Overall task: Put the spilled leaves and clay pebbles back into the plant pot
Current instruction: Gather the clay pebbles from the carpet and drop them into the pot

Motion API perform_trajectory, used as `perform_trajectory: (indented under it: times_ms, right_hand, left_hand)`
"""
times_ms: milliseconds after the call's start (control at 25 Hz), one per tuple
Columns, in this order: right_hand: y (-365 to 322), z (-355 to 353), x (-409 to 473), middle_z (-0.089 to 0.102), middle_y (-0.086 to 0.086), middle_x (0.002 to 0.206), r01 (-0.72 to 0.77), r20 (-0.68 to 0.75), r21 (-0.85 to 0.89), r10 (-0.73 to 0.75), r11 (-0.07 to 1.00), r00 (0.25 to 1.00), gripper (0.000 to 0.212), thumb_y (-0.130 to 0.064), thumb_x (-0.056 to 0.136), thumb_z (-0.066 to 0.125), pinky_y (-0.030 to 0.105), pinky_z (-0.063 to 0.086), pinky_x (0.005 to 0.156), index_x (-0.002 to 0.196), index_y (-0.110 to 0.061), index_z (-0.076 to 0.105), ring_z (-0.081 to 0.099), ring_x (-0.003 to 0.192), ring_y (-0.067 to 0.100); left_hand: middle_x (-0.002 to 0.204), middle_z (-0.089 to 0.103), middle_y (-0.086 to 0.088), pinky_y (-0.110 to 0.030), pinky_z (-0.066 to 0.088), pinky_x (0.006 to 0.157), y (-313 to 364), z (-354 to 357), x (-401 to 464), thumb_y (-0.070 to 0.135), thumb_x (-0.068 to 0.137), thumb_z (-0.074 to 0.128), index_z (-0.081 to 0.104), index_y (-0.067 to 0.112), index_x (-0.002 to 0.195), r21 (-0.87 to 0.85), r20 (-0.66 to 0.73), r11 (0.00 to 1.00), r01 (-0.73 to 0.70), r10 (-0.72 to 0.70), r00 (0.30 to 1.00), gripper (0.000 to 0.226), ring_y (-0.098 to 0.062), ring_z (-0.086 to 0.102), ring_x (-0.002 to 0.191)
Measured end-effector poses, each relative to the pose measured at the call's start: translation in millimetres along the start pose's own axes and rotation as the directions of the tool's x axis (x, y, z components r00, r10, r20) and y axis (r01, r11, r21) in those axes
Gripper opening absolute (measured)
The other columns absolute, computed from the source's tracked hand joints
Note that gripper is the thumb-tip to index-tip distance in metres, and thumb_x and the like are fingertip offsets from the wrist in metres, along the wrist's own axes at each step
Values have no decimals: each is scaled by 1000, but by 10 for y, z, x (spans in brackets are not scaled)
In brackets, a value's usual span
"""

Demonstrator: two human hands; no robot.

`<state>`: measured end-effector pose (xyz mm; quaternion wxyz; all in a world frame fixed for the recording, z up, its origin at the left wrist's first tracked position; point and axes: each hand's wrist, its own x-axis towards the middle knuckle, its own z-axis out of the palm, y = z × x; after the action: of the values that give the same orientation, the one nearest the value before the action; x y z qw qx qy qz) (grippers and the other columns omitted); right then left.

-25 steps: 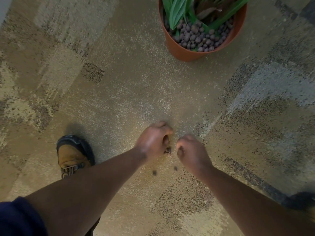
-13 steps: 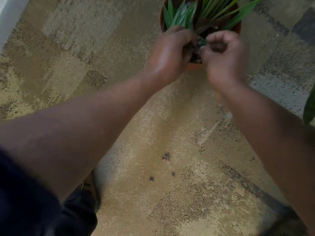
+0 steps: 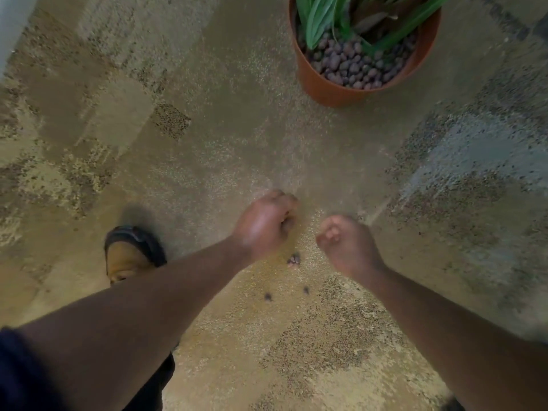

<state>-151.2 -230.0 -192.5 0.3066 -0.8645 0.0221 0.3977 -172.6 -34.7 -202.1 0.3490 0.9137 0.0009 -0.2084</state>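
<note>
Near the centre of the frame, the left hand [image 3: 264,225] and right hand [image 3: 345,243] hover side by side above the carpeted floor [image 3: 207,129], fingers curled; blur hides whether either holds anything. Just below and between them lie three spilled clay pebbles [image 3: 294,258]. Upper right: the terracotta plant pot [image 3: 332,90] with green leaves [image 3: 315,17]. Lower left: a tan shoe [image 3: 130,256]

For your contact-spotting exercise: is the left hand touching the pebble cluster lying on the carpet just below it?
Apart. In the head view, bare carpet shows between the left hand and the pebble cluster.
</note>
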Motion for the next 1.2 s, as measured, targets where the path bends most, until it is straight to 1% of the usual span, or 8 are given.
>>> perform_trajectory:
  times_ms: [120,240,440,680,800,920,1080,1200]
  right_hand:
    - [301,440,-360,60,-8,85,-52,274,-155,93,987,957,27,-29,83,80,15,42,56,92,-25,55,58,70,5]
    - [422,742,-547,59,-11,83,-112,258,-152,149,982,955,31,-26,83,80,11,39,48,93,-28,50,57,66,-3]
    - [367,863,-547,62,-1,74,-195,123,-96,206,976,971,17,-11,94,66,22,48,46,83,-17,54,57,59,8]
    - [43,745,-320,59,-5,71,-131,-1,44,131,990,991,20,-10,96,60,15,31,44,79,-19,55,48,56,5]
    - [-29,805,-233,58,-5,69,-203,-10,21,204,979,979,23,-12,98,53,21,33,46,76,-16,58,47,60,9]
    - [-61,888,-228,61,-4,69,-429,-23,341,463,837,886,23,-1,94,51,10,41,47,76,-7,64,54,62,12]
    - [-63,867,-259,74,5,92,-528,105,555,576,642,810,23,7,92,59,27,62,72,97,-12,70,72,83,16]
    - [-75,736,-267,76,5,96,-570,243,656,578,494,779,25,6,92,63,25,62,71,104,-15,70,75,85,17]
  left_hand:
    - [101,71,5,-22,57,72,-202,380,-565,46,88,74,68,28,110,236,490,950,203,-297,819,29,-8,68,84]
    - [88,67,13,-20,52,68,-261,584,-875,59,77,77,69,30,101,300,585,907,296,-420,694,38,-3,63,78]
    - [72,59,8,-20,49,60,-139,713,-916,23,98,63,68,21,93,284,501,917,279,-390,773,7,-9,66,73]
    - [101,71,-1,-29,60,69,-20,575,-578,2,97,57,71,17,108,-59,174,975,213,-201,964,23,-14,68,81]
    - [104,70,-7,-37,58,77,11,632,-530,7,100,54,72,14,109,-42,183,981,187,-177,967,22,-22,67,88]
    - [100,70,-6,-36,57,74,40,750,-588,8,99,56,74,15,106,-93,174,963,252,-233,957,21,-19,65,83]
    - [90,73,10,-7,51,69,11,826,-592,5,97,65,78,20,94,-333,171,827,453,-420,891,20,3,67,79]
    - [90,75,10,-10,54,72,24,710,-571,5,97,66,77,20,94,-436,239,741,511,-452,859,19,6,69,80]
